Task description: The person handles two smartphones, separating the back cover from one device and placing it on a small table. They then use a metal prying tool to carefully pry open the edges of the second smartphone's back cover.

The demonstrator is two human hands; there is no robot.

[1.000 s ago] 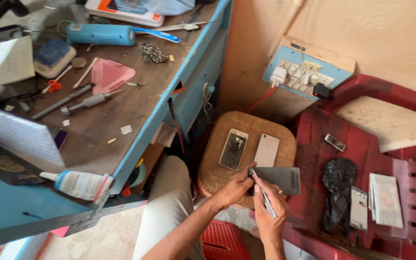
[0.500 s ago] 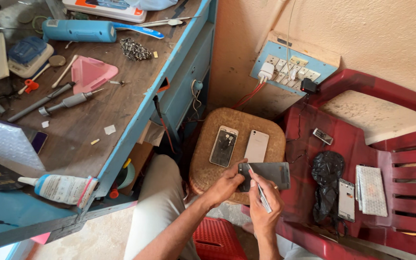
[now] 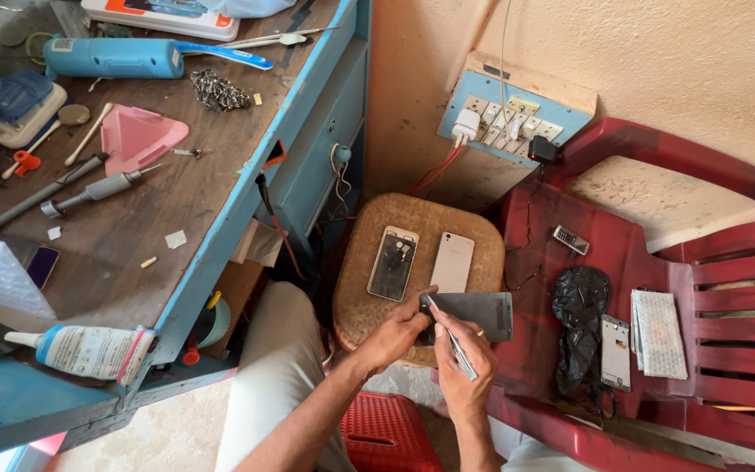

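From the head camera we look down at a round brown stool point(image 3: 369, 306), where our left hand point(image 3: 399, 332) closes its fingers on the near end of a dark grey phone point(image 3: 474, 313) held just above the stool's edge, and our right hand point(image 3: 463, 358) pinches a thin metal tool point(image 3: 452, 336) whose tip touches that phone's corner. On the stool just beyond lie a cracked phone point(image 3: 392, 262) and a white phone point(image 3: 453, 261) side by side, with a red plastic chair point(image 3: 657, 157) to the right and a cluttered blue workbench point(image 3: 220, 201) to the left.
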